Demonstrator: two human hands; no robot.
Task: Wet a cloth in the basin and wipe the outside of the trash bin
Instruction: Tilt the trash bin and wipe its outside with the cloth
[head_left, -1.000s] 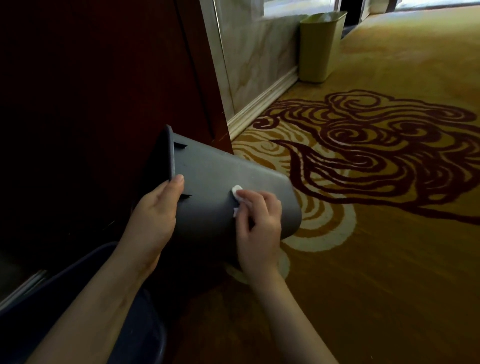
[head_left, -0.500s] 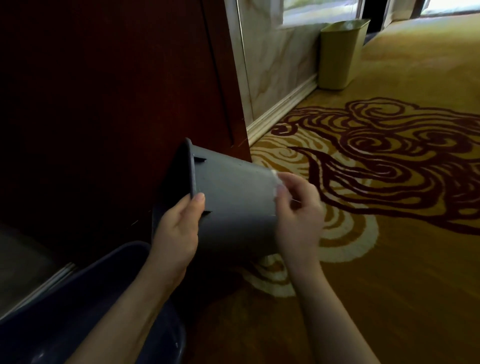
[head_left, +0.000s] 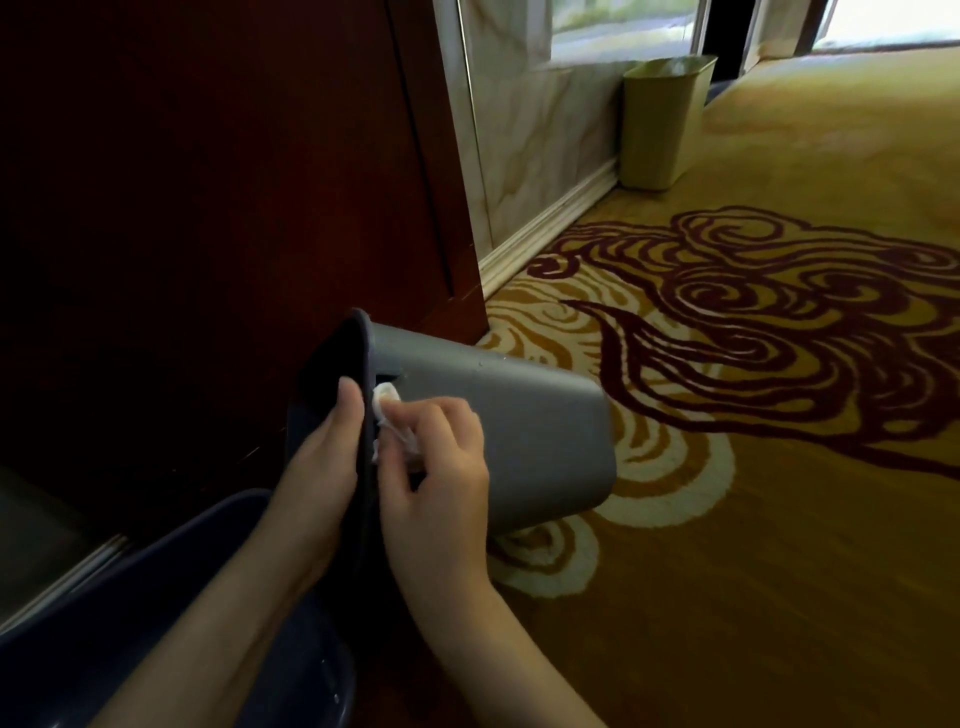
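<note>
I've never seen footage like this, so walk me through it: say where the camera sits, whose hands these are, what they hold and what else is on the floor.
There is no machine here. A camera worn on a person's head looks forward and down, so the two bare arms coming in from the bottom edge are the wearer's own. The left hand grips the rim of a grey trash bin that is tipped on its side over the patterned carpet. The right hand presses a small white cloth against the bin's outer wall, just below the rim. At bottom left is part of a dark blue basin. Farther off, a pale yellow-green bin stands upright by the marble wall.
</note>
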